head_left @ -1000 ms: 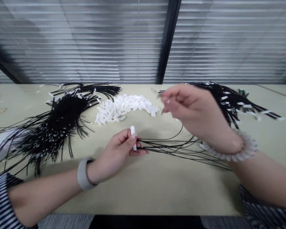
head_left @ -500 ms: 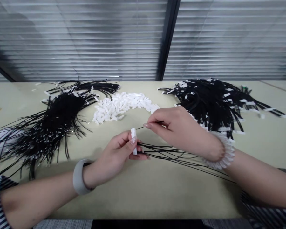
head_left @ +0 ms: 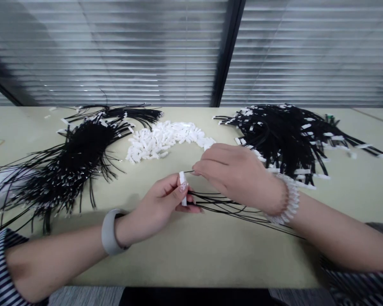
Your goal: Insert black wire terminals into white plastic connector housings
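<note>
Left hand [head_left: 158, 206] clamps the connector [head_left: 183, 187] at the pile's [head_left: 170, 135] 5 o'clock; right hand [head_left: 238, 176] pinches a wire [head_left: 189, 171] at the connector's 1 o'clock. Connector likely light, rigid: grip mid-body. Wire likely springy: grip near tip.

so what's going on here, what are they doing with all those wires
A person's left hand pinches a small white connector upright. The right hand holds a thin black wire at the connector's upper end; whether it is seated is too small to tell. Other black wires run from lower on the connector, under the right hand. Beyond lies a pile of loose white pieces, with black wire heaps on the left and right.
</note>
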`<state>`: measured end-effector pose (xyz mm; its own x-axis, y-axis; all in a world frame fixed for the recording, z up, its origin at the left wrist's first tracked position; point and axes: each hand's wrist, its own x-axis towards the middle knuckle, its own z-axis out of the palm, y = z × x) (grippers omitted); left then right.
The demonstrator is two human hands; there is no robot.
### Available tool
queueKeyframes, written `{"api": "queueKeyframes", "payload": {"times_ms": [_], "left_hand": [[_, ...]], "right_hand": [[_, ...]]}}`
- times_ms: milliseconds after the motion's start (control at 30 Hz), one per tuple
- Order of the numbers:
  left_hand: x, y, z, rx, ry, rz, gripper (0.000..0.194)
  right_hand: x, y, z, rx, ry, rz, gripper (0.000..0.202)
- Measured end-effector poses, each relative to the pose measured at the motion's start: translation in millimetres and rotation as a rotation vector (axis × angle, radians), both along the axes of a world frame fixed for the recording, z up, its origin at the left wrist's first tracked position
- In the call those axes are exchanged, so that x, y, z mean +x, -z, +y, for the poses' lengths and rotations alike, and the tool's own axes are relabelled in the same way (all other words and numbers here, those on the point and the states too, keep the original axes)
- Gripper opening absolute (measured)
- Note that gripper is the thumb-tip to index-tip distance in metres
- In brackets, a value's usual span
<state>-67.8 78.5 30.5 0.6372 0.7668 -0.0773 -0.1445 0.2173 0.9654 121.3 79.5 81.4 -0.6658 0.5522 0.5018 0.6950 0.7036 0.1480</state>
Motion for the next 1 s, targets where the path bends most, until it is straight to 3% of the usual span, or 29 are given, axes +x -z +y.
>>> {"api": "queueKeyframes", "payload": {"times_ms": [333, 433, 567, 667, 767, 1000], "left_hand": [[3, -0.2, 2, -0.035, 0.034, 0.024, 0.021], [3, -0.9, 3, -0.033, -0.001, 0.031, 0.022], [3, -3.1, 3, -0.003, -0.083, 0.081, 0.022], [4, -4.1, 1, 0.008, -0.130, 0.081, 0.022], [5, -3.9, 0, 0.024, -0.143, 0.075, 0.022], [5, -2.4, -1, 0.081, -0.170, 0.076, 0.021]], "right_hand": [[-5, 10.9, 7, -0.036, -0.035, 0.092, 0.019], [-1, 6.0, 9, -0.047, -0.019, 0.102, 0.019], [10, -9.3, 1, 0.028, 0.059, 0.281, 0.022], [15, -14.4, -12, -0.228, 0.102, 0.194, 0.034], [13, -8.7, -21, -0.481, 0.119, 0.053, 0.035], [9, -5.5, -21, -0.656, 0.154, 0.137, 0.033]]}}
